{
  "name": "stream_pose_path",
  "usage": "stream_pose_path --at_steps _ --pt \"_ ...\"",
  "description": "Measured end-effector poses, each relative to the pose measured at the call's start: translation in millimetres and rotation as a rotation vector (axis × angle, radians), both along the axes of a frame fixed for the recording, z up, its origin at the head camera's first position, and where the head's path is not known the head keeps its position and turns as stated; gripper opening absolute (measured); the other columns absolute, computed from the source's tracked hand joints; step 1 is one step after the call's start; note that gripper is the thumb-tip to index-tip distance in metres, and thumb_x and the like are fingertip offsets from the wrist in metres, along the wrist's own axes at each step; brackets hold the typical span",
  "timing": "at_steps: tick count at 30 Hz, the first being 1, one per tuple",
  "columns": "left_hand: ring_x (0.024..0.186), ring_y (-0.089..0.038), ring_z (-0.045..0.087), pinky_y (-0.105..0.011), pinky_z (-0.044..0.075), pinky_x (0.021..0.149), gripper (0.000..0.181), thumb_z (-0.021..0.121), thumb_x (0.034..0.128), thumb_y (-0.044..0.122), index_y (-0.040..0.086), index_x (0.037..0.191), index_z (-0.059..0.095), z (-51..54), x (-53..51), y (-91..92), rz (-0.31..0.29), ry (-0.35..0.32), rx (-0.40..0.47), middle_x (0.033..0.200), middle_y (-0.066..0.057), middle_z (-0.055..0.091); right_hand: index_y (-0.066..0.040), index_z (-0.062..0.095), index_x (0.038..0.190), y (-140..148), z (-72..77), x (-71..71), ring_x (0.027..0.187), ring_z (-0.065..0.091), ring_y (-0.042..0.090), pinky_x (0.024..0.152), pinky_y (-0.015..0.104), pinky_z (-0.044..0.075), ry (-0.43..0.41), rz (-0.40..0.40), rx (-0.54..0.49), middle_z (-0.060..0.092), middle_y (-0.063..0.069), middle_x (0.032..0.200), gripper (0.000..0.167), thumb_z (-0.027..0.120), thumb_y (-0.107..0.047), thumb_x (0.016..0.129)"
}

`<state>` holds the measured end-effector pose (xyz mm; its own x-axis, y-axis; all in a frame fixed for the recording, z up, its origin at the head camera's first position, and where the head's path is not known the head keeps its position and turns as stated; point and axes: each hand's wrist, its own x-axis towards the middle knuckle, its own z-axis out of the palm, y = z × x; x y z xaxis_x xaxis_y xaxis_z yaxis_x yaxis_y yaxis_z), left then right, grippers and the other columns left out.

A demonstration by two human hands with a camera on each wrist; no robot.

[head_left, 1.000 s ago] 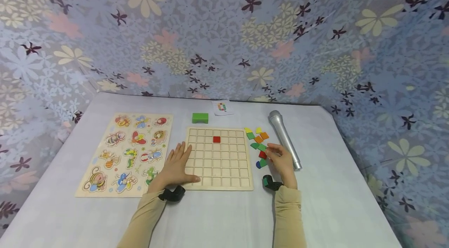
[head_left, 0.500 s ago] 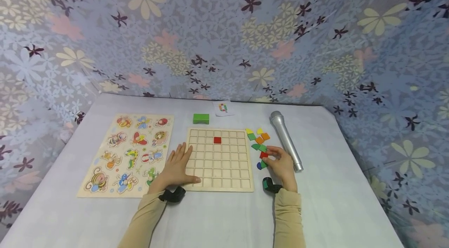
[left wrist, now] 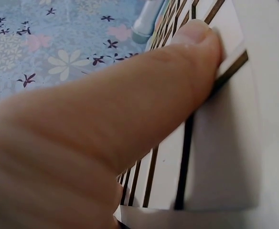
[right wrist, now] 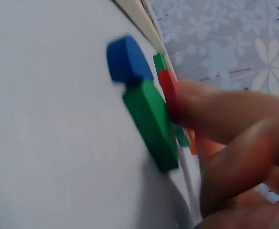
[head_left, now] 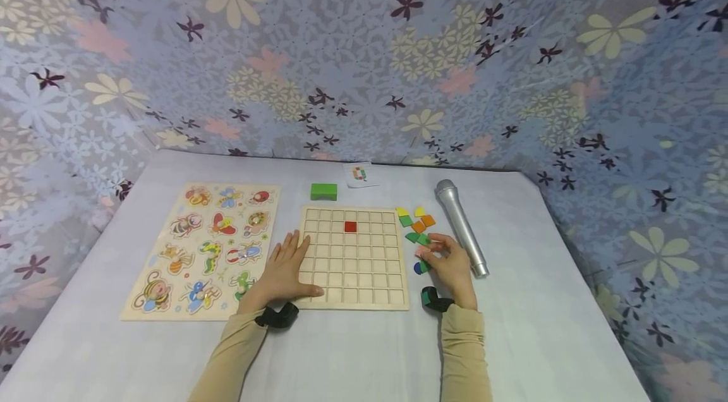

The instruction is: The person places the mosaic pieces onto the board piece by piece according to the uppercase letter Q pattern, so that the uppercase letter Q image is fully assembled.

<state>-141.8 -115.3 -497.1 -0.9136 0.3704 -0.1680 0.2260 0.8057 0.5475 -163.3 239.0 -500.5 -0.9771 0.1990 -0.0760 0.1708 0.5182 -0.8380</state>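
My left hand (head_left: 284, 272) lies spread on the left edge of the wooden grid board (head_left: 362, 309). Its thumb (left wrist: 192, 47) presses on the bottom cells in the left wrist view. A red square tile (head_left: 351, 227) sits in one of the upper cells. Right of the board, my right hand (head_left: 454, 266) pinches another red square tile (right wrist: 168, 90) with thumb and forefinger; part of the tile is hidden behind a fingertip. Close by lie a green tile (right wrist: 151, 126) and a rounded blue tile (right wrist: 128, 59), with more green tiles (head_left: 418, 238) just beyond.
Yellow (head_left: 419, 212) and orange tiles (head_left: 428, 220) lie farther back. A silver microphone (head_left: 463, 228) lies right of the hand. Behind the board are a green block (head_left: 323, 192) and a pattern card (head_left: 361, 175). An animal puzzle board (head_left: 218, 231) lies on the left.
My right hand has shifted slightly from the green tiles toward the red square tile, which now looks paler and tilted. My left hand stays on the board.
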Motion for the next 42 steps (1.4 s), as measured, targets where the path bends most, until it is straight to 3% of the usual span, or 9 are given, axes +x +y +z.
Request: stream_pose_path --at_steps 4,9,12,18,21,24,31,37,42 --pt "0.149 -0.044 -0.004 -0.061 0.001 0.12 0.116 0.078 0.0743 0.05 -0.003 0.154 0.011 -0.5 3.6 -1.3 0.0 -0.004 0.01 0.16 -0.027 -0.002 -0.007 0.057 0.128 -6 -2.8 -1.9 0.063 0.058 0.01 0.056 0.02 0.051 0.003 0.013 -0.021 0.068 0.02 0.104 0.045 0.07 -0.004 0.085" --pt "0.149 -0.044 -0.004 -0.061 0.0 0.12 0.115 0.077 0.0756 0.049 -0.003 0.154 0.011 0.9 3.9 -1.6 -0.005 -0.001 0.015 0.16 -0.028 -0.003 -0.007 0.06 0.123 -6 -1.6 -0.8 0.058 0.052 0.007 0.05 0.018 0.046 -0.027 0.046 -0.026 0.067 0.016 0.105 0.038 0.07 -0.012 0.087" --pt "0.149 -0.046 -0.002 -0.061 0.002 0.12 0.115 0.077 0.0748 0.049 -0.004 0.153 0.012 2.3 4.3 -1.0 -0.01 0.009 0.023 0.16 -0.029 -0.001 -0.008 0.061 0.121 -3 -0.3 1.5 0.064 0.051 0.011 0.052 0.02 0.042 -0.059 0.084 -0.003 0.068 0.013 0.104 0.04 0.074 -0.016 0.084" --pt "0.149 -0.045 -0.002 -0.061 0.002 0.12 0.115 0.078 0.0747 0.048 -0.005 0.153 0.012 3.9 3.4 -2.3 -0.002 0.002 0.014 0.16 -0.029 -0.001 -0.008 0.063 0.117 -8 3.0 -0.4 0.085 0.053 0.019 0.07 0.025 0.041 -0.09 0.208 0.075 0.068 0.011 0.101 0.043 0.081 -0.014 0.078" --pt "0.149 -0.045 -0.001 -0.061 0.002 0.12 0.115 0.078 0.0747 0.048 -0.005 0.153 0.013 3.8 2.6 -2.9 -0.001 0.01 0.012 0.16 -0.029 0.0 -0.007 0.066 0.11 -12 4.7 -0.9 0.088 0.057 0.021 0.073 0.026 0.042 -0.072 0.212 0.099 0.069 0.01 0.098 0.034 0.079 -0.012 0.079" --pt "0.149 -0.045 -0.002 -0.06 0.001 0.12 0.115 0.078 0.0745 0.048 -0.004 0.153 0.012 1.8 1.8 -2.6 -0.003 0.011 0.016 0.16 -0.029 -0.001 -0.006 0.067 0.108 -17 7.3 -1.7 0.087 0.061 0.021 0.067 0.025 0.045 -0.058 0.186 0.082 0.069 0.013 0.098 0.028 0.076 -0.011 0.082" --pt "0.15 -0.042 -0.005 -0.058 -0.002 0.121 0.116 0.077 0.0743 0.05 0.0 0.154 0.01 0.9 1.3 -0.8 0.004 -0.018 0.015 0.161 -0.025 -0.005 -0.001 0.067 0.103 -40 18.4 -0.7 0.057 0.056 0.009 0.049 0.019 0.046 -0.056 0.114 -0.115 0.069 0.01 0.089 0.019 0.071 -0.01 0.087" --pt "0.15 -0.042 -0.004 -0.058 0.0 0.121 0.116 0.078 0.0739 0.05 -0.002 0.154 0.011 1.1 1.4 -0.2 0.008 -0.007 0.0 0.161 -0.026 -0.003 0.003 0.065 0.115 -84 17.5 0.8 0.056 0.055 0.008 0.052 0.017 0.049 -0.09 0.154 -0.315 0.067 0.008 0.088 0.025 0.065 -0.004 0.09" --pt "0.15 -0.042 -0.003 -0.059 0.001 0.121 0.116 0.078 0.0739 0.05 -0.002 0.154 0.012 0.0 1.0 -0.4 0.01 0.002 -0.005 0.161 -0.027 -0.001 0.001 0.066 0.116 -110 11.3 4.7 0.057 0.054 0.008 0.052 0.016 0.047 -0.076 0.203 -0.308 0.065 0.011 0.091 0.025 0.063 -0.003 0.091"
